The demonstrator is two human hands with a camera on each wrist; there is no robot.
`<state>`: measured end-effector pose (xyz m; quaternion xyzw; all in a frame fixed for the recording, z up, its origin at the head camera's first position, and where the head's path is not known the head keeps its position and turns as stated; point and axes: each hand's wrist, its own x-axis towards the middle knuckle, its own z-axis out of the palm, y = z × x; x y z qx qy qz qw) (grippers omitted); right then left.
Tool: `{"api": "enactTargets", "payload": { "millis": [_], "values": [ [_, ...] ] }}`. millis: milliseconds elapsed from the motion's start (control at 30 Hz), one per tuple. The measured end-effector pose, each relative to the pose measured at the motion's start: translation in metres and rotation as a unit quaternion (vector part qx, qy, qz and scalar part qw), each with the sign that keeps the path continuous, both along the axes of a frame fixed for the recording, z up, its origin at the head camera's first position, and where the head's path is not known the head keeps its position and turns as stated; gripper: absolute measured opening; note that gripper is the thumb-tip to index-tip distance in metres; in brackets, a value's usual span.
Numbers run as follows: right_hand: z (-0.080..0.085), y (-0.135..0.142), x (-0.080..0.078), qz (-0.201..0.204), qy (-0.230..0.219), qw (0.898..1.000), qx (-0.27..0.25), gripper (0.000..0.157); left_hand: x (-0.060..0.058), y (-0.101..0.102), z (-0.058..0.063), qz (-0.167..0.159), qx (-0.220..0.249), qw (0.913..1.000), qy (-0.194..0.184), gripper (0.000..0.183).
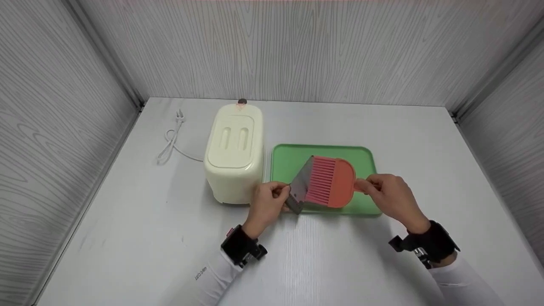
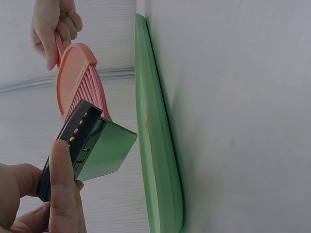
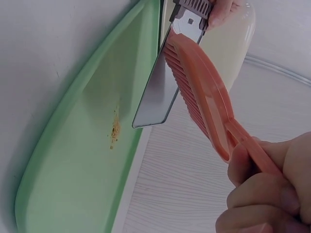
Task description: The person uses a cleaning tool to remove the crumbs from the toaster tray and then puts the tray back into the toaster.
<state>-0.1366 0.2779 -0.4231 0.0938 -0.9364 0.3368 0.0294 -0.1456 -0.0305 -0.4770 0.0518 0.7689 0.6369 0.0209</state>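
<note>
Head | coral brush (image 1: 343,183), pink bristles (image 1: 321,180) | right grip (image 1: 393,197) curled round handle (image 1: 358,185) | left grip (image 1: 267,202) pinches gray metal plate (image 1: 302,180)

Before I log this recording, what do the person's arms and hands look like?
White fabric sleeves cover both forearms, the left one marked with small dark lettering. A black, boxy camera unit is strapped around each wrist. The left hand and right hand wear no gloves.

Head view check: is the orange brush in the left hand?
No, the right hand grips the orange brush; the left hand pinches a metal scraper.
</note>
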Motion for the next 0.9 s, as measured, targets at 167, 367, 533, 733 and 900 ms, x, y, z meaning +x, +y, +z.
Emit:
{"api": "enactTargets", "payload": {
  "millis": [167,367,533,733,900],
  "values": [
    [0.000,0.001,-0.002,-0.010,0.010,1.000,0.020,0.043,0.001,0.000,0.000,-0.001,0.000,1.0000,0.005,0.016],
    [-0.001,0.003,-0.005,-0.013,0.032,0.999,0.036,0.042,0.001,0.000,0.001,0.000,-0.003,1.0000,0.007,0.017],
    [-0.001,0.003,-0.008,-0.017,0.045,0.998,0.049,0.042,0.001,0.000,0.001,0.001,-0.003,1.0000,-0.004,0.017],
    [-0.002,0.005,-0.012,-0.030,0.046,0.997,0.056,0.044,0.002,0.000,0.002,0.001,-0.005,1.0000,0.000,0.016],
    [-0.004,0.007,-0.015,-0.037,0.051,0.996,0.062,0.046,0.002,0.000,0.001,0.000,-0.009,1.0000,0.004,0.015]
  ]
}}
